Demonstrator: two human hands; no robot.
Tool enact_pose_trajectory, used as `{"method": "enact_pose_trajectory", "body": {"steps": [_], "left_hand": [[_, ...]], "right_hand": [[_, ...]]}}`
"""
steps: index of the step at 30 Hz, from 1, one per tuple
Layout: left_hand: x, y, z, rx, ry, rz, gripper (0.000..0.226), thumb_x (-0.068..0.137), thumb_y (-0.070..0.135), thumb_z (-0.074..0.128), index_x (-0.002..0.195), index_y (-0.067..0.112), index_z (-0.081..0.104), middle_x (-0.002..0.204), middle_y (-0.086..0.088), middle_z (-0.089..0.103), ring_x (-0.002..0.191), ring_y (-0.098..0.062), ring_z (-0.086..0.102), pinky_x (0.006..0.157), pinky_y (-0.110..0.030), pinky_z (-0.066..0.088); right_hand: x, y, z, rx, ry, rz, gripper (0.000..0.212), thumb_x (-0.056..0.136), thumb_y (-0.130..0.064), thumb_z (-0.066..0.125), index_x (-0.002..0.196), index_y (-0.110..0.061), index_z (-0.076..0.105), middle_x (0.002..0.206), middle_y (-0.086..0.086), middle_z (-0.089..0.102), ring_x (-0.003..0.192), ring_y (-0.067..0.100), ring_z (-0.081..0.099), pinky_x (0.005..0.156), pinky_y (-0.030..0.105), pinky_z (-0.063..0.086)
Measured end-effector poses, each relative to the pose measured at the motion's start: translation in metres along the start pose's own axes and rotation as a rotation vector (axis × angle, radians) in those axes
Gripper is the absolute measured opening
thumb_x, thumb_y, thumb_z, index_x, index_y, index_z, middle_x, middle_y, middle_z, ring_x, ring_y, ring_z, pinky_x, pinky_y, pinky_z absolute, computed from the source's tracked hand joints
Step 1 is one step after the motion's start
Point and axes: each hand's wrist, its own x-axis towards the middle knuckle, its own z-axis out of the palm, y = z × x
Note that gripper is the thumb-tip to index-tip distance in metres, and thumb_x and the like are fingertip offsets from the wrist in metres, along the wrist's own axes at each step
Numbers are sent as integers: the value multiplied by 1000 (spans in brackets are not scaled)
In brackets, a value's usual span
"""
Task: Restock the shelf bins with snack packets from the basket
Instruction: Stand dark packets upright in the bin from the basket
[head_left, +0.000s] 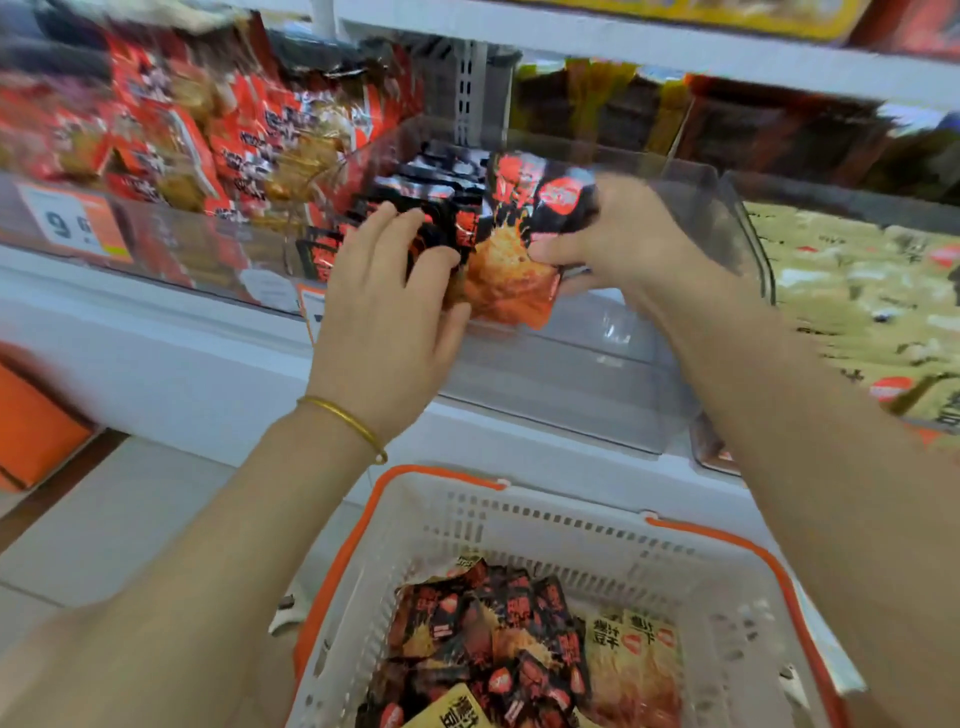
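Observation:
A black and orange snack packet is held over the clear shelf bin. My right hand grips its right side with curled fingers. My left hand lies with straight fingers against a row of black packets standing at the left of that bin, thumb touching the held packet's lower edge. Below, a white basket with orange rim holds several black packets and some yellow ones.
The bin to the left holds red and orange packets behind a price tag. A bin to the right is full of pale yellow packets. Another shelf runs overhead. An orange box sits on the floor at left.

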Motion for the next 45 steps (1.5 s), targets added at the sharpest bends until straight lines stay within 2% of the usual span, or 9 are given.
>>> {"method": "enact_pose_trajectory", "body": {"steps": [7, 16, 21, 25, 28, 31, 36, 41, 45], "left_hand": [[-8, -7, 7, 31, -93, 10, 38, 90, 30, 44, 110, 1, 60, 135, -26, 46, 133, -43, 33, 112, -55, 23], [-8, -7, 8, 12, -87, 5, 38, 91, 31, 41, 100, 1, 63, 134, -25, 47, 133, -41, 33, 115, -50, 19], [-10, -3, 0, -17, -14, 33, 31, 90, 25, 49, 108, 1, 61, 135, -22, 47, 133, -40, 34, 113, -51, 23], [-26, 16, -14, -53, 83, 63, 25, 87, 19, 52, 103, 4, 64, 123, -16, 56, 113, -39, 49, 97, -45, 36], [-48, 31, -7, -115, -64, 101, 23, 84, 19, 53, 98, 6, 65, 114, -13, 61, 100, -37, 52, 83, -44, 42], [-75, 42, 11, -69, -374, 123, 33, 80, 29, 44, 96, 10, 66, 111, -11, 63, 99, -35, 52, 76, -45, 47], [-94, 57, 29, 50, -817, 105, 36, 95, 34, 39, 127, 21, 51, 140, 2, 40, 127, -24, 28, 98, -36, 31], [-91, 63, 44, 77, -924, 130, 36, 96, 36, 37, 127, 21, 50, 136, 2, 43, 126, -23, 31, 101, -38, 35], [-88, 68, 51, 68, -959, 130, 36, 97, 35, 38, 129, 22, 49, 138, 2, 42, 128, -23, 30, 102, -39, 32]], "right_hand": [[37, 21, 29, -838, 115, 56, 43, 79, -40, 73, 63, -17, 40, 72, 3, 51, 81, 25, 54, 62, 30, 39], [39, 28, 40, -941, 19, 140, 47, 86, -58, 56, 63, -18, 44, 89, 7, 68, 90, 27, 67, 83, 33, 52], [33, 20, 32, -908, -10, 152, 51, 83, -62, 57, 62, -17, 48, 76, 4, 63, 87, 25, 68, 82, 34, 53], [-9, -10, 13, -877, 134, -9, 53, 85, -58, 56, 61, -11, 52, 75, 10, 65, 85, 26, 66, 70, 33, 51], [-73, -16, 4, -705, 208, -209, 53, 87, -49, 58, 60, -4, 53, 71, 12, 66, 72, 28, 64, 71, 40, 54], [-121, 35, 23, -707, -18, -90, 51, 87, -49, 57, 58, -8, 52, 63, 6, 60, 65, 24, 60, 64, 34, 51], [-143, 206, 72, -799, -438, 381, 45, 93, -36, 52, 55, -19, 36, 55, -2, 38, 53, 17, 41, 55, 28, 34], [-186, 304, 106, -767, -679, 567, 22, 93, -27, 57, 92, -6, 63, 78, 6, 59, 71, 21, 57, 65, 30, 44], [-214, 324, 112, -785, -688, 565, 31, 92, -26, 58, 121, -13, 57, 115, 9, 64, 104, 26, 61, 78, 32, 47]]}}
